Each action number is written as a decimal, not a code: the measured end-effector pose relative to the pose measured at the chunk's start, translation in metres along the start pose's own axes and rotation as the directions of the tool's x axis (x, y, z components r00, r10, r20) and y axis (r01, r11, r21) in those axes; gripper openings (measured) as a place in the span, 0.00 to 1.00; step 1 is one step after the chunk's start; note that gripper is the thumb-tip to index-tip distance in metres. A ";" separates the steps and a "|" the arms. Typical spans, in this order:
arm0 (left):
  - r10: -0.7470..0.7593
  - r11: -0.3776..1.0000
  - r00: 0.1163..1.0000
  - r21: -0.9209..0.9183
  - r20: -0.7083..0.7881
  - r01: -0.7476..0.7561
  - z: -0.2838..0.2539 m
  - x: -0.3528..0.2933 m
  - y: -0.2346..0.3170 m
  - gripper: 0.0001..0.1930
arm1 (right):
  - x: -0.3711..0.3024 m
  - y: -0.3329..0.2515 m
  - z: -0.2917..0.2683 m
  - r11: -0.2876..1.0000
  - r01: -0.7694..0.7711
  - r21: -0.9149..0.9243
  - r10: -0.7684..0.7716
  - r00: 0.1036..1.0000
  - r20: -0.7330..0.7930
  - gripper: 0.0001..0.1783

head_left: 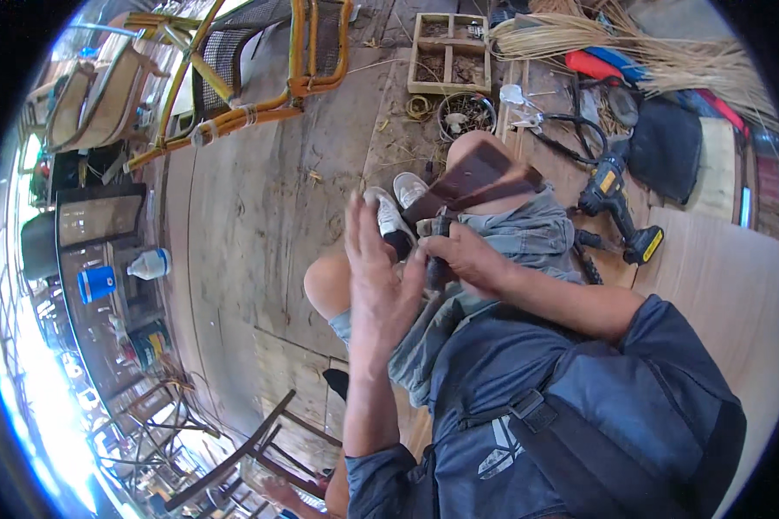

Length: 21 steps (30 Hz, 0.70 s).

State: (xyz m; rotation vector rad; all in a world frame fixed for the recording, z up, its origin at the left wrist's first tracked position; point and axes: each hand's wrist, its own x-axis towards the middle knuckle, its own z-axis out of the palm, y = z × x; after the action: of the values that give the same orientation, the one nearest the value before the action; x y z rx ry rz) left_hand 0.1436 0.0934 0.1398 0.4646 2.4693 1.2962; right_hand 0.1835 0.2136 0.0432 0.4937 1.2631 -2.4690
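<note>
My right hand [469,257] is closed around the dark handle [439,272] of a hand tool, with a short metal part showing above my fingers. Just beyond it, a broad dark brown flat piece [472,179] lies angled across my right knee; I cannot tell whether it is joined to the handle. My left hand [376,264] is raised beside the tool, fingers stretched out and palm bare. Its thumb comes close to my right fingertips, and I cannot tell if they touch.
A cordless drill [619,208] lies to the right, near bundled cane strips [580,39]. A bowl [466,115] and a divided wooden box [449,54] stand ahead. Rattan chair frames [234,112] are at far left. Another person's hand [281,493] shows at lower left.
</note>
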 end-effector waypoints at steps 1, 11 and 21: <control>0.067 0.998 0.998 -0.008 0.018 -0.067 -0.008 0.013 0.014 0.34 | 0.001 -0.001 -0.002 0.996 -0.028 -0.089 0.030 0.999 0.019 0.12; 0.190 0.890 0.979 -0.433 0.075 -0.140 -0.027 0.067 0.007 0.13 | 0.031 -0.028 -0.002 0.891 0.025 -0.452 0.042 0.990 0.138 0.14; 0.156 0.918 0.924 -0.293 -0.350 -0.266 -0.037 0.089 0.004 0.11 | 0.066 -0.036 0.047 1.000 -0.009 -0.010 0.008 1.000 -0.028 0.05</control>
State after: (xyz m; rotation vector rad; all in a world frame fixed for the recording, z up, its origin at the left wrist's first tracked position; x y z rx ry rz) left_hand 0.0484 0.1057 0.1519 0.4786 2.4159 1.9836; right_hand 0.1019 0.1873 0.0654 0.5317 1.2806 -2.4558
